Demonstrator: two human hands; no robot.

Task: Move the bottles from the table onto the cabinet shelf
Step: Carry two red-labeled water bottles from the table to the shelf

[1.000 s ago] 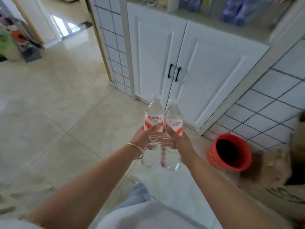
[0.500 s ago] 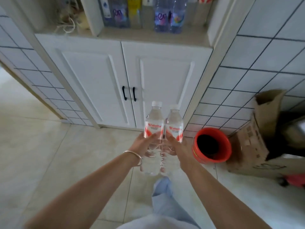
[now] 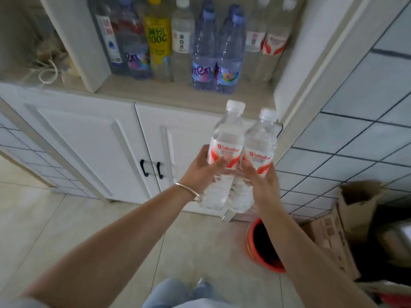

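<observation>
Two bottles (image 3: 240, 152), gripped between both hands (image 3: 231, 176)

Two bare forearms, thin gold bangle (image 3: 186, 189) on the left wrist at nine o'clock of the hands, light blue jeans (image 3: 178, 292) at six o'clock, pale grey sleeve edge (image 3: 20, 304) at seven o'clock

shelf bottles (image 3: 178, 30) cropped, bucket (image 3: 264, 245) arm-hidden

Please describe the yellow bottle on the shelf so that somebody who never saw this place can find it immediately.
Look at the open shelf above the white double cabinet doors, where a row of bottles stands. The yellow bottle is in the left half, between a purple-labelled bottle and a clear bottle with a white label. It alone is yellow; the others are clear or bluish.
</observation>
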